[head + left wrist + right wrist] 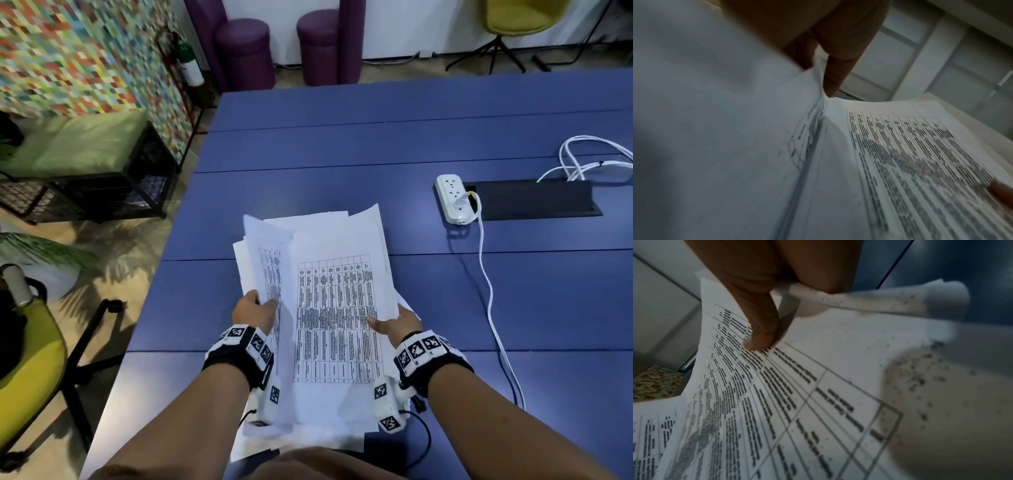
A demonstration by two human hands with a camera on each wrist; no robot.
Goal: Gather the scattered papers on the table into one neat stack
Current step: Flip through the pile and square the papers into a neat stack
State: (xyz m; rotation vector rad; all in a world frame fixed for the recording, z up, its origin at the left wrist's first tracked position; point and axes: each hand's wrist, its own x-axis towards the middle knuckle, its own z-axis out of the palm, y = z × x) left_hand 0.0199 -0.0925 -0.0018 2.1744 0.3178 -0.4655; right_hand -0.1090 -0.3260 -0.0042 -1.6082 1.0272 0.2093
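A loose bundle of white papers (325, 308) is held above the blue table (445, 301), its top sheet printed with a table of text. My left hand (255, 310) grips the bundle's left edge, thumb on top; the sheets there curl upward. My right hand (394, 323) holds the right edge, thumb pressed on the printed sheet, fingers underneath. In the left wrist view a finger (834, 73) pinches the curled sheets (756, 146). In the right wrist view my thumb (760, 331) presses the printed page (777, 402). The sheets are uneven, with corners sticking out at the far end.
A white power strip (452, 198) with a plugged-in white cable (486, 284) lies to the right, beside a black cable tray (534, 198). More white cables (582, 157) coil at far right. A yellow chair (30, 359) stands at the table's left edge.
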